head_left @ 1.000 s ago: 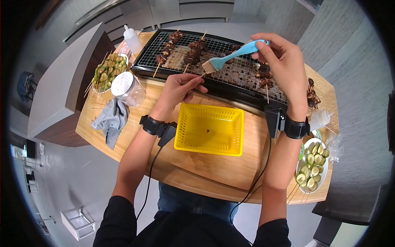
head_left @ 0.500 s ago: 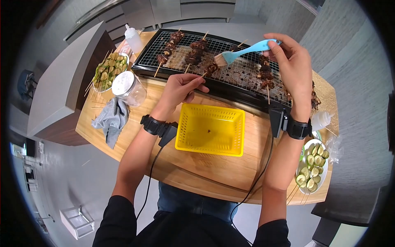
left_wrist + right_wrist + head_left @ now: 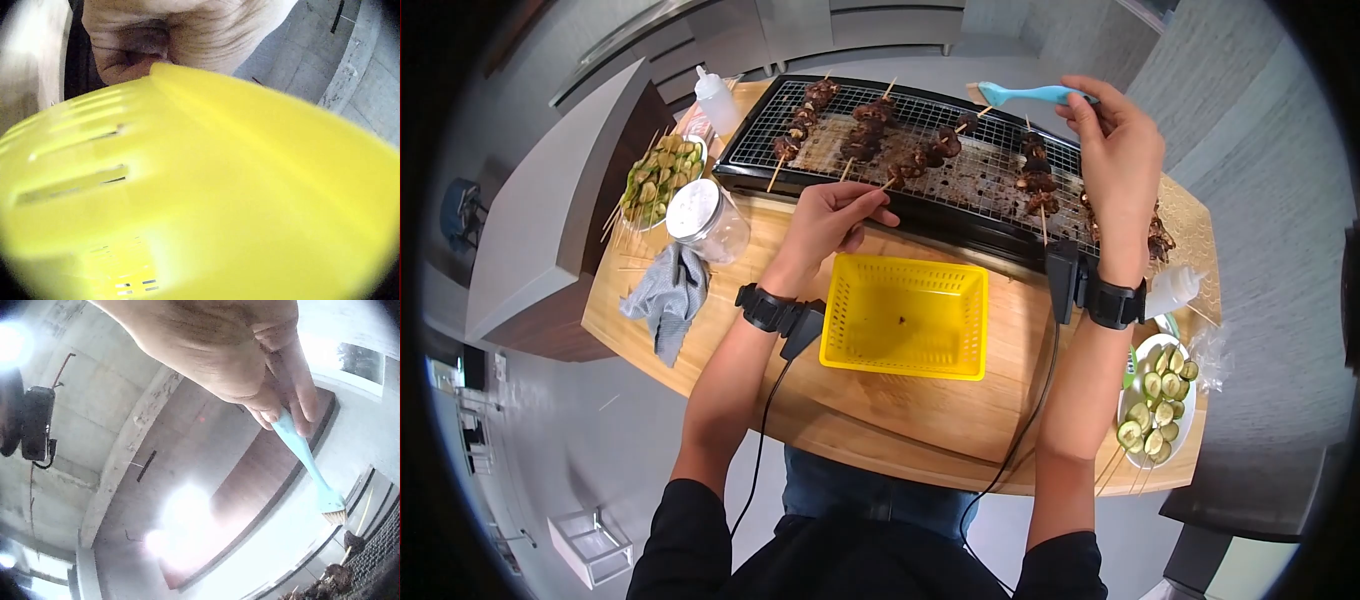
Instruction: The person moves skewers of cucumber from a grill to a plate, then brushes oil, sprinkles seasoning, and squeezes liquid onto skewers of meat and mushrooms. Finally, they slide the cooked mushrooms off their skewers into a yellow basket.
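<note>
My left hand (image 3: 832, 222) pinches the near end of a wooden skewer of dark meat (image 3: 915, 163) that slants across the grill (image 3: 990, 170). Up at the far side of the grill, my right hand (image 3: 1122, 165) holds a light-blue basting brush (image 3: 1030, 94) by its handle. In the right wrist view the bristles (image 3: 335, 517) point down near the skewer's far end. Other meat skewers (image 3: 802, 125) lie on the wire grate to the left and right. Below my left hand sits a yellow basket (image 3: 832, 345), whose wall fills most of the left wrist view.
On the left stand a plate of zucchini skewers (image 3: 664, 180), a lidded glass jar (image 3: 718, 232), a squeeze bottle (image 3: 716, 100) and a grey cloth (image 3: 666, 300). At right are another squeeze bottle (image 3: 1172, 290) and zucchini slices (image 3: 1165, 400) on a white plate.
My right hand has drawn the brush away along the skewer, up and to the right toward the grill's far edge. My left hand keeps its pinch on the skewer, nearly in place.
</note>
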Demonstrator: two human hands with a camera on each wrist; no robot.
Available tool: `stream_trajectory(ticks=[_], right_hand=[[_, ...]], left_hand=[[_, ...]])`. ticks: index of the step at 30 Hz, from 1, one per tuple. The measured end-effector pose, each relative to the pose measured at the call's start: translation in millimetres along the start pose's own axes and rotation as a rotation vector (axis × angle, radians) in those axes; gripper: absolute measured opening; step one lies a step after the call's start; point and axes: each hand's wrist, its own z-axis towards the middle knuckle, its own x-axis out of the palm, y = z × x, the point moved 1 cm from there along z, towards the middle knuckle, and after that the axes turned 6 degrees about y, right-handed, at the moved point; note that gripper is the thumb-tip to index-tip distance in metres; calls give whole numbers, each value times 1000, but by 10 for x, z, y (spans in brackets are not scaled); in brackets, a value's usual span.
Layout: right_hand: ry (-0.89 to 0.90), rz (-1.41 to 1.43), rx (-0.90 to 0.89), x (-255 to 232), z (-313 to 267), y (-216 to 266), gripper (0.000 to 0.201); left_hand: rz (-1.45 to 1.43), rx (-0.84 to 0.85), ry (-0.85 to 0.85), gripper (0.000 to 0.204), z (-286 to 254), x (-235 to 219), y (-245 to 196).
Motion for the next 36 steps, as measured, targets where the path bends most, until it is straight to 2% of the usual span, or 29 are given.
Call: stream_trajectory(ticks=[7,12,19,21,28,30,33,36], right_hand=[[68,-57,6,2,-43,139,16],[147,-87,-130,9,-110,364,14],[168,-89,-140,21,-148,486,14],[213,69,-117,31,-153,497,14],[232,181,-60,-14,-156,541,16],[287,353,-19,6,-132,505,16],[344,449,19,46,-101,389,17],[329,378,73,59,-55,222,18]], left_hand=[[-3,11,9,26,-2,-2,-9],[-9,12,11,26,4,-10,2],[-22,17,22,27,19,-27,37],[-16,17,20,27,25,-23,24],[-19,10,14,26,21,-22,37],[-17,6,20,26,18,-28,28],[-32,8,24,25,12,-14,27],[-45,22,29,26,16,-36,34]])
